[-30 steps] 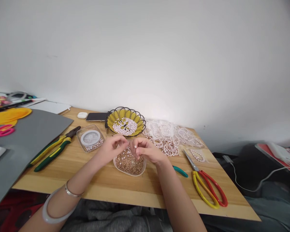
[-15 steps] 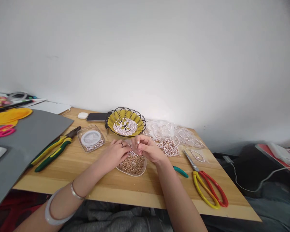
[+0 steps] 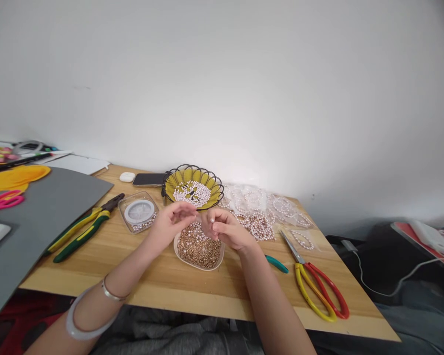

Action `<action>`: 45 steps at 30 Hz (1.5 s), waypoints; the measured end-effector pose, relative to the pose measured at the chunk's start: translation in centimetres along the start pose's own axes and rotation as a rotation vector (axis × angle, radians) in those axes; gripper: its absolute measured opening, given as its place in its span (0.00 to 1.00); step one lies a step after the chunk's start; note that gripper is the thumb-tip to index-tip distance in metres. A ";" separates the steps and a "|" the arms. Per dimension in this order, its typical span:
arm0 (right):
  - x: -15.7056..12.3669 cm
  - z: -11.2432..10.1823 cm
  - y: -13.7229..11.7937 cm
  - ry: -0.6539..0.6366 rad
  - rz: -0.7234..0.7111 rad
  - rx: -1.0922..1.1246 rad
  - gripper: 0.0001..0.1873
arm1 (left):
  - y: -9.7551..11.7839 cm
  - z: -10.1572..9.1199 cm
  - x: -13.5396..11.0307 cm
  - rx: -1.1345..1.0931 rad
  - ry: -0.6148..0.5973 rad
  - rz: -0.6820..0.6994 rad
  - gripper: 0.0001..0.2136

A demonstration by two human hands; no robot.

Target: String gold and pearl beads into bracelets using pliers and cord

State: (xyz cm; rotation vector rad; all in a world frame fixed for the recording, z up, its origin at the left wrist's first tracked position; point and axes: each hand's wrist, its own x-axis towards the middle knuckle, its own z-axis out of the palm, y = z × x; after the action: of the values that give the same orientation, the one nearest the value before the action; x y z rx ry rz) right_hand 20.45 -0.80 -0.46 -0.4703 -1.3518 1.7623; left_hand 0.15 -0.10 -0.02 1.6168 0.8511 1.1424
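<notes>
My left hand (image 3: 174,224) is raised over the left rim of a shallow bowl (image 3: 182,265) of gold and pearly beads (image 3: 200,249). Its thumb and fingertips are pinched together on what looks like a tiny bead. Close by on the right, my right hand (image 3: 229,229) hovers above the same bowl, its thumb and forefinger closed on a small pearl bead (image 3: 212,220). Any thread running from it is too fine to make out. Behind the hands stands a yellow-and-black basket (image 3: 166,190) with pale pink beads (image 3: 192,192) in it.
Bead strands (image 3: 259,224) and bagged beaded loops (image 3: 281,204) lie at right, near large scissors (image 3: 314,286) and a teal handle (image 3: 277,264). Pliers (image 3: 89,227), a clear box (image 3: 138,214) with a spool, and a phone (image 3: 148,179) are at left.
My left hand has come up out of the bead bowl and moved slightly left, its fingers now pinched near the right fingertips. My right hand holds almost still.
</notes>
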 end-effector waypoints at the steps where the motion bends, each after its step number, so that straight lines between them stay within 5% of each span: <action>1: 0.0 0.0 0.0 -0.013 0.018 -0.005 0.20 | 0.2 -0.1 0.0 -0.084 0.033 -0.018 0.08; 7: -0.2 0.1 -0.2 -0.048 0.138 -0.061 0.17 | 1.1 0.0 0.0 -0.470 0.102 -0.122 0.14; 14: -0.1 0.1 -0.3 -0.080 0.220 -0.093 0.17 | 1.7 0.4 0.1 -0.666 0.111 -0.172 0.14; 45: -0.1 0.1 -0.1 -0.091 0.247 -0.105 0.18 | 1.6 0.4 -0.1 -0.733 0.066 -0.186 0.13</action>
State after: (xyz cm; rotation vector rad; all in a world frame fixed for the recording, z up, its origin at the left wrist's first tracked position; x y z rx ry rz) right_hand 20.51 -0.93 -0.33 -0.6446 -1.5080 1.9380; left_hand 0.49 -0.84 1.44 0.8835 0.5140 1.1918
